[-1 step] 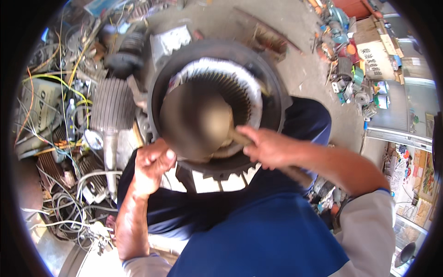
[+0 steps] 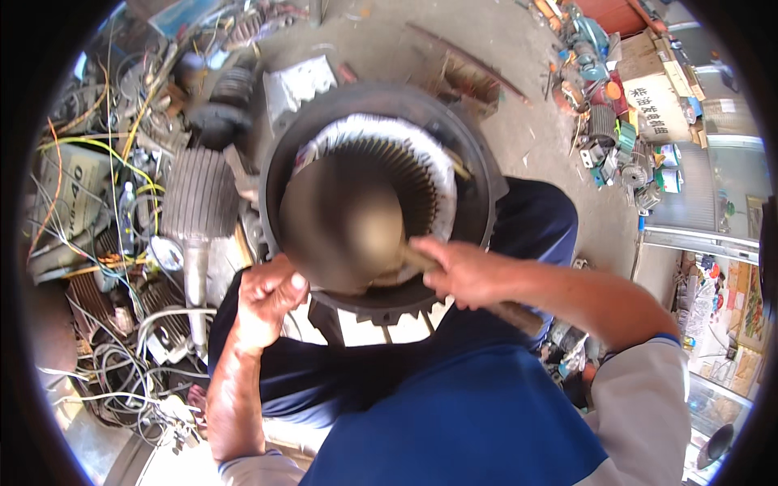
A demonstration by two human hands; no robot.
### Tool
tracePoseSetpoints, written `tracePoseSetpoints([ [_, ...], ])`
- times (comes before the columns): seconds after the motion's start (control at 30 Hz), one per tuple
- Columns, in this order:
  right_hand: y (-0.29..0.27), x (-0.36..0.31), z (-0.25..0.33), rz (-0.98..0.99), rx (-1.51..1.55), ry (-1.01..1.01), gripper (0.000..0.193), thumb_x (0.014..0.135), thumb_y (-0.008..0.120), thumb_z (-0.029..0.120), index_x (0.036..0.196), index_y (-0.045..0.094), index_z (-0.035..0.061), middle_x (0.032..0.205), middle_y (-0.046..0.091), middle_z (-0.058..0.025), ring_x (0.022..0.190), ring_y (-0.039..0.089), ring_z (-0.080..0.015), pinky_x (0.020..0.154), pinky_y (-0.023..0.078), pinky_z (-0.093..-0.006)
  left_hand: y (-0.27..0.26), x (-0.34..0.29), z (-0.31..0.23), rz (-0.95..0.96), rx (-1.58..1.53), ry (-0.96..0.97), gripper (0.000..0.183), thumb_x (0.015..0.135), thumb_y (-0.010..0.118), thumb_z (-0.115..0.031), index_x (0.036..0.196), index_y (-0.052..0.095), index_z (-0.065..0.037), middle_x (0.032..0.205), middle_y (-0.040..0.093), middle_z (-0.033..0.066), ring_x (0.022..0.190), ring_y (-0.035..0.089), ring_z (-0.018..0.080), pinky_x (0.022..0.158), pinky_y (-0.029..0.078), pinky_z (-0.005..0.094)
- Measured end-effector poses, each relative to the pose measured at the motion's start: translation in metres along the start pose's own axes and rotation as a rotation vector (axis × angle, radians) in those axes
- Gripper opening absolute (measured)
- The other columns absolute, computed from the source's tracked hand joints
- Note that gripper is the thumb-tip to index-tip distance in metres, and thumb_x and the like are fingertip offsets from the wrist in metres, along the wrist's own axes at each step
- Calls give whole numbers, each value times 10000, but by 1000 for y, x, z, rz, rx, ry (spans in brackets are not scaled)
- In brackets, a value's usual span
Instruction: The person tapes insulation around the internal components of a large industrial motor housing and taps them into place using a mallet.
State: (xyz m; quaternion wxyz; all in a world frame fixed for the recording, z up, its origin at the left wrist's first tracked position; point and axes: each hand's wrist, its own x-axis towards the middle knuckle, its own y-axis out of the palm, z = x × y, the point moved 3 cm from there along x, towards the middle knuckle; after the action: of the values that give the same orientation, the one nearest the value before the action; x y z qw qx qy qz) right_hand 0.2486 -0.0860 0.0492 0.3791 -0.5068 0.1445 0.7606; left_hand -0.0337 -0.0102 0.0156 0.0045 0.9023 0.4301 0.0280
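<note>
Head view, right hand [image 2: 462, 274], handle [image 2: 519, 317] apparently unmoved

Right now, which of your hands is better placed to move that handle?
Probably the right hand: it grips the handle. The left hand is beside the dark ring, away from the handle; whether it holds anything is unclear.

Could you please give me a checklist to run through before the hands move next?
1. Right hand closed around the wooden handle: ok.
2. Handle's far end visible: not ok, lost near the blurred round shape.
3. Stator fully in view: not ok, partly covered by that shape.
4. Left hand off the motor housing: cannot tell, it's at the near-left rim.
5. Left fingers empty: cannot tell.
</note>
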Motion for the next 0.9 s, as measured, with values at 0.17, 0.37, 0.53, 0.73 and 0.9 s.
tracePoseSetpoints([
  [0.17, -13, -16, -39, -364, -107, -191, 605, 1028, 591, 171, 1581, 363, 84, 1113, 708, -204, 752, 710, -281, 724, 582, -400, 11, 16, 11, 83, 37, -119, 536, 1037, 635, -338, 594, 556, -48, 570, 592, 54, 605, 614, 210, 789, 488, 391],
  [0.37, -63, -22, -60, -1236, -297, -496, 659, 921, 707, 127, 1535, 466, 135, 1178, 663, -222, 988, 680, -415, 867, 559, -472, 6, 24, -7, 86, 132, -299, 454, 1055, 607, -294, 722, 622, 14, 771, 678, 111, 713, 630, 205, 713, 507, 329],
  [0.53, -94, 16, -104, -1367, -456, -369, 685, 914, 705, 154, 1547, 445, 160, 1051, 678, -210, 916, 675, -428, 794, 561, -513, 32, 68, -42, 170, 551, 42, 229, 1018, 664, -186, 925, 712, 18, 925, 654, 71, 742, 577, 142, 701, 459, 285],
  [0.73, -88, 26, -96, -1308, -395, -288, 670, 924, 695, 164, 1545, 449, 213, 1182, 621, -167, 1059, 643, -401, 854, 555, -506, 55, 112, -56, 172, 614, -254, 230, 999, 730, -191, 875, 676, -5, 667, 512, -56, 639, 415, 46, 559, 337, 271],
  [0.9, -81, 19, -91, -1511, -406, -432, 568, 919, 689, 131, 1461, 520, 120, 1220, 623, -174, 1091, 626, -397, 948, 524, -484, 68, 117, -54, 205, 583, -201, 171, 957, 675, -147, 935, 715, 18, 666, 583, 35, 643, 537, 86, 606, 459, 318],
])
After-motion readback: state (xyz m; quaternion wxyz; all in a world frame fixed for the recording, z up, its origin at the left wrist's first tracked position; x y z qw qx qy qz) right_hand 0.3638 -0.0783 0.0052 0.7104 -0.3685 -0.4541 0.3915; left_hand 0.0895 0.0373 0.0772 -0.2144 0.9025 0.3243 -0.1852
